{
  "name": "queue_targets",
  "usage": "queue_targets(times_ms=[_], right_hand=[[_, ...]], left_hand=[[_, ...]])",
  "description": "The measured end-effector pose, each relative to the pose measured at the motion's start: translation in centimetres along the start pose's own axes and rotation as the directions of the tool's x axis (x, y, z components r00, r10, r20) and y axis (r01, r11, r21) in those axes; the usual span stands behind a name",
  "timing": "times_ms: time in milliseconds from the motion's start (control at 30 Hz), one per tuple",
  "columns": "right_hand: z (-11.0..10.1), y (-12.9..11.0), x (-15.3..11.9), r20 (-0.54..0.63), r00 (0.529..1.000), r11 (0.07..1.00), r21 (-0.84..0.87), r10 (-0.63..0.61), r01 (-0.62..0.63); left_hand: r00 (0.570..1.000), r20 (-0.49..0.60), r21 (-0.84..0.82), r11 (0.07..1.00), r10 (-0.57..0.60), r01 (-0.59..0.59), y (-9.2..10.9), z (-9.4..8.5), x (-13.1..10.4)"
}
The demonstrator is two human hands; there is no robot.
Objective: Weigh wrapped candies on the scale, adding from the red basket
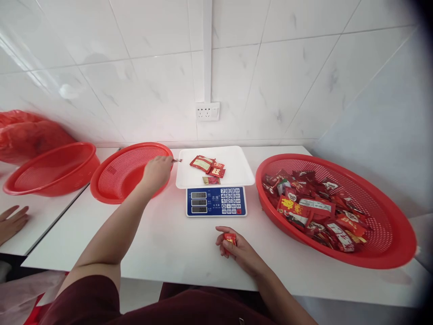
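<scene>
Between the red strainer basket [101,183] and the white tray [182,176], my left hand [158,174] is closed on a small packet [177,160]. Only the packet's end shows, at the tray's left edge. Several red snack packets [203,163] and a pinkish-gold packet [211,180] lie on the tray, which sits on top of a blue digital scale [216,201]. My right hand [241,250] is held palm up over the table in front of the scale, its fingers curled round a small red packet [230,239].
On the right stands a large red strainer basket [399,234] holding many red snack packets [314,212]. A red basin [50,180] and a red plastic bag [30,135] are at the left. Another person's hand [11,223] rests on the neighbouring table. The tiled wall has a socket [207,111].
</scene>
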State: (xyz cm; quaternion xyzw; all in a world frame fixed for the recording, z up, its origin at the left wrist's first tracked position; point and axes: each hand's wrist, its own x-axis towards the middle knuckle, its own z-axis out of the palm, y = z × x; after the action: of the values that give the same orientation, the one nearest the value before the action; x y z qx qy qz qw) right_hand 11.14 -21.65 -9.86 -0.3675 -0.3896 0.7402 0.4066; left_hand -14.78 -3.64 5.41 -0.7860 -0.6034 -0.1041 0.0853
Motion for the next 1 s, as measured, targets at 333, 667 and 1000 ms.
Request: queue_targets(times_ms=[333, 667, 1000], right_hand=[[0.0, 0.0, 0.1, 0.010, 1.000, 1.000, 0.006, 0.003, -0.004], [-0.1, 0.2, 0.1, -0.009, 1.000, 0.999, 0.036, -0.011, 0.011], [-0.1, 0.2, 0.2, 0.008, 1.000, 1.000, 0.019, -0.006, 0.005]], left_hand=[[0.935, -0.005, -0.397, 0.858, 0.354, -0.326, 6.5, 2.7, -1.4], [0.940, 0.115, -0.417, 0.874, 0.322, -0.249, 10.1, 4.6, 0.8], [0.965, 0.138, -0.473, 0.871, 0.224, -0.135, 8.8, 4.3, 0.1]])
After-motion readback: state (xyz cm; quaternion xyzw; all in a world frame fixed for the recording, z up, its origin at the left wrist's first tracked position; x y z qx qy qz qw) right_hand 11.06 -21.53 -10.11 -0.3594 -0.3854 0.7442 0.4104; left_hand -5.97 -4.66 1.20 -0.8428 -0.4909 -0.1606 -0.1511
